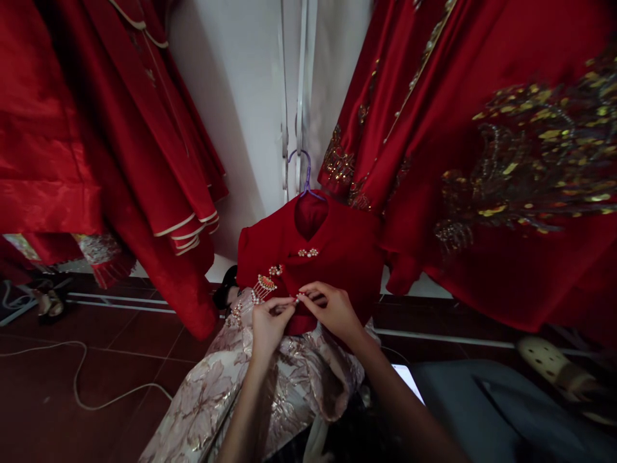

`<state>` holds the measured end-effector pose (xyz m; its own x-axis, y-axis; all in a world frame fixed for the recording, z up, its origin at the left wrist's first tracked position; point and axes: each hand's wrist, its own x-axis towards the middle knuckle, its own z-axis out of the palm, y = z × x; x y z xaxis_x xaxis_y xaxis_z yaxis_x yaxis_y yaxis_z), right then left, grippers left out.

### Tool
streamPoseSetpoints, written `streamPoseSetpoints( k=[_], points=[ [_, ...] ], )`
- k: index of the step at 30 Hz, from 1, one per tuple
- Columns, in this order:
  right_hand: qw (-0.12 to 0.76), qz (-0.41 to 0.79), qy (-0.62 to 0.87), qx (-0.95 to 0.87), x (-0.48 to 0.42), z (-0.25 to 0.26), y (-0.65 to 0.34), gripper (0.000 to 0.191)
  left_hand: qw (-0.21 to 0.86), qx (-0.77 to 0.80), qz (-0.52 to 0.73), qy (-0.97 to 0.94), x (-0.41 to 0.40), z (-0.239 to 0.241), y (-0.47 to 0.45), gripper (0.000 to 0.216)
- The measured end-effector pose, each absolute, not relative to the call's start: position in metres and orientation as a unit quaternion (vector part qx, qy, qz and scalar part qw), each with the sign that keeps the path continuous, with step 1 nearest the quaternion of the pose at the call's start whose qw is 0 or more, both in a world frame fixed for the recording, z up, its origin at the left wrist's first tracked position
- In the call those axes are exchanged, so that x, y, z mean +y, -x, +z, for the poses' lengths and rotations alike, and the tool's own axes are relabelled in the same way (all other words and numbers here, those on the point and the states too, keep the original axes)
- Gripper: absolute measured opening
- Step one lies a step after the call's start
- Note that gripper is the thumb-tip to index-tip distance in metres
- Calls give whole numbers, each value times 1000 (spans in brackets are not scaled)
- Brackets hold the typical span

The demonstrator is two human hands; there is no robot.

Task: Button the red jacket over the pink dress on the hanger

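A short red top (337, 238) hangs from a purple hanger (307, 177). Beaded clasps (308, 253) with pearl-like beads run down its front, and an orange fan-shaped ornament (266, 283) with bead strings dangles at the left side. My left hand (270, 321) pinches at the front opening, thumb and fingertips together. Against it, fingertips nearly touching, my right hand (335, 308) pinches from the other side. Between them shows a tiny pearl-like clasp (297, 299), partly hidden by the fingers. Below the top hangs a pale floral brocade skirt (202, 386).
Red garments (159, 148) hang on the left, and a red garment with gold sequins (540, 148) on the right. A lit phone (407, 382) lies by a grey-blue surface (463, 399). A pale cable (80, 379) crosses the tiled floor. A cream clog (544, 360) is at right.
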<state>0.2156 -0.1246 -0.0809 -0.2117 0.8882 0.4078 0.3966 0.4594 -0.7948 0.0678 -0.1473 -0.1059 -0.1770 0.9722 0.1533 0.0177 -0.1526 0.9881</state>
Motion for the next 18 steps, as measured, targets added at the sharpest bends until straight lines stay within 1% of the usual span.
streamPoseSetpoints(
  k=[2, 4, 6, 8, 10, 14, 15, 18],
  points=[
    [442, 274, 447, -728, -123, -83, -215, 13, 411, 495, 574, -507, -147, -108, -68, 15],
    [417, 283, 456, -733, -120, -85, -219, 15, 408, 478, 578, -520, -145, -113, -69, 16],
    [396, 275, 468, -741, -116, -84, -227, 21, 399, 466, 591, -524, -144, -121, -72, 23],
    [401, 247, 483, -738, -112, -80, -239, 29, 375, 469, 603, -524, -143, -127, -73, 33],
    [424, 225, 497, -723, -110, -74, -252, 31, 342, 484, 606, -530, -143, -129, -74, 37],
    [460, 218, 506, -696, -114, -60, -267, 29, 289, 504, 591, -559, -146, -126, -74, 32],
    [453, 222, 505, -700, -116, -58, -267, 28, 279, 507, 585, -568, -147, -124, -75, 29],
    [394, 263, 479, -739, -121, -59, -259, 24, 251, 516, 564, -594, -149, -120, -76, 21]
  ],
)
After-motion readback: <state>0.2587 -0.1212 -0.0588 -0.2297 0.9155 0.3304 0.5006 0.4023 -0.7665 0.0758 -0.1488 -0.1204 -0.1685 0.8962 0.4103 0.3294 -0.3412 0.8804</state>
